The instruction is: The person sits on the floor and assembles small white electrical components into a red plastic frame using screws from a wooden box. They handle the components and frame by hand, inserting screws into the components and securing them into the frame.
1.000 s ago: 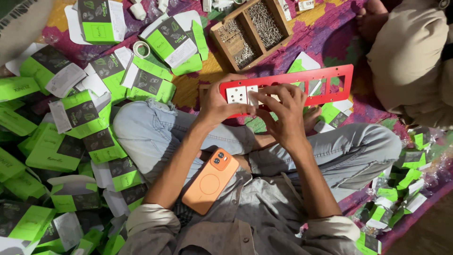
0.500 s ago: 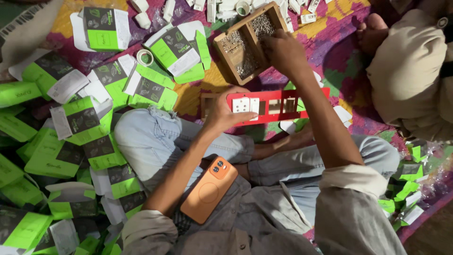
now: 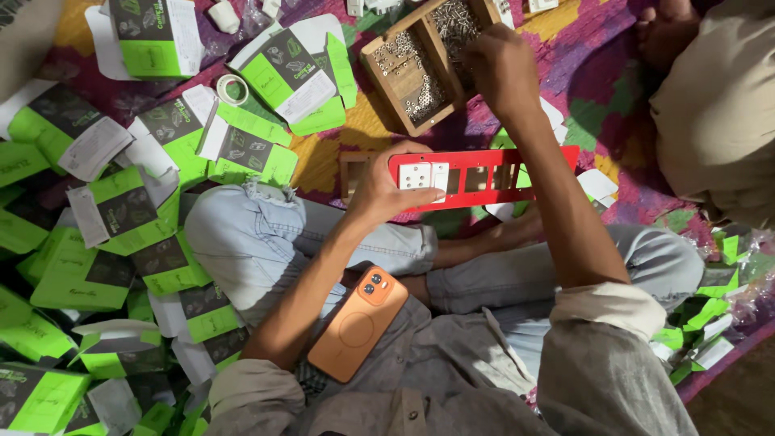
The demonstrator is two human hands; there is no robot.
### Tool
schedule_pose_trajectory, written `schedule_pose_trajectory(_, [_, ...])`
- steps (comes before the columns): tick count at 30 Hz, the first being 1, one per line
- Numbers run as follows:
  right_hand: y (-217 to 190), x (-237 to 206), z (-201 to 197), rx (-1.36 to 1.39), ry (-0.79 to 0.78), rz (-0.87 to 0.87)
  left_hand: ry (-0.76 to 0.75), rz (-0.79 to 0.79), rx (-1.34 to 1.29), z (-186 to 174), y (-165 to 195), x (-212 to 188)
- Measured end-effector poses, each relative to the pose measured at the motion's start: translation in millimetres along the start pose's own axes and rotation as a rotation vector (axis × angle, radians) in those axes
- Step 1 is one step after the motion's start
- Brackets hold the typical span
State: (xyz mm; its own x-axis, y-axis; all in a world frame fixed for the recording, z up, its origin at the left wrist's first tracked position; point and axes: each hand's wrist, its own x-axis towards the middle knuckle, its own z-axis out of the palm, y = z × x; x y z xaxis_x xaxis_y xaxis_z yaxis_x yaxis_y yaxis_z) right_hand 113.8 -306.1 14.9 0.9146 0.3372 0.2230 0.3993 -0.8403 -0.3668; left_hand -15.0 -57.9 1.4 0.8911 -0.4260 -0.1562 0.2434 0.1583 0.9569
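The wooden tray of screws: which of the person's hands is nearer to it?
Right. The right hand reaches into the wooden tray among the screws; the left hand is apart, below it, holding the red plate.

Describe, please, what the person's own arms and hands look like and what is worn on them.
Both hands are bare: the left hand and the right hand wear no gloves, and no rings or watch can be seen. The forearms are bare too. The grey shirt has its sleeves rolled up: the left sleeve is bunched at the elbow, and the right sleeve ends in a paler folded cuff.
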Motion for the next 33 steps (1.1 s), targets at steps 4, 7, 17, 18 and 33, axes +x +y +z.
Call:
schedule_pose_trajectory(4, [-12, -5, -17, 0.525, 0.064, 0.353, 0.019, 0.016, 0.001, 0, 1, 1])
schedule_pose_trajectory(7, [-34, -24, -40, 0.943, 0.067, 0.511, 0.032, 0.036, 0.046, -1, 5, 1])
schedule_pose_trajectory(17, [-110, -96, -72, 1.019, -0.032, 0.8, 0.042, 0.067, 0.028, 6, 10, -7])
schedule_pose_trajectory(18, [-113, -102, -71, 1.055, -0.037, 0.787, 0.041, 0.069, 0.013, 6, 9, -8])
schedule_pose_trajectory(33, [-154, -102, -70, 0.361, -0.015, 0.411, 0.094, 0.168, 0.097, 9, 6, -12])
